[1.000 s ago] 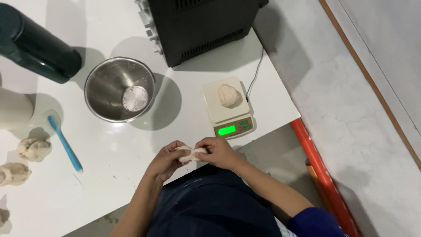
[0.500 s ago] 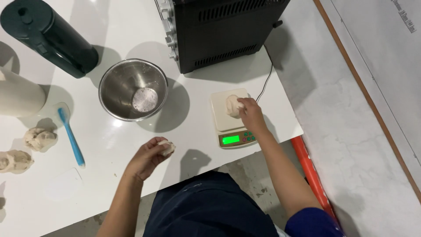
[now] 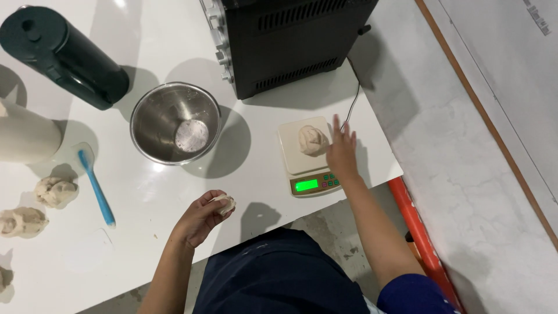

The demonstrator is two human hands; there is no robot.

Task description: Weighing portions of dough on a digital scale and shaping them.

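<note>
we are holding a small dough piece (image 3: 224, 204) in our left hand (image 3: 200, 218), fingers closed around it, at lower centre. our right hand (image 3: 342, 152), fingers spread, is hovering beside the dough ball (image 3: 313, 140) on the scale (image 3: 307, 156). dough seems soft, sticky; better cupping it from below. we are counting two more lumps (image 3: 55, 191) at left.

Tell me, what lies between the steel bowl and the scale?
Only bare white table lies between the steel bowl and the scale, crossed by the bowl's shadow, in the head view.
</note>
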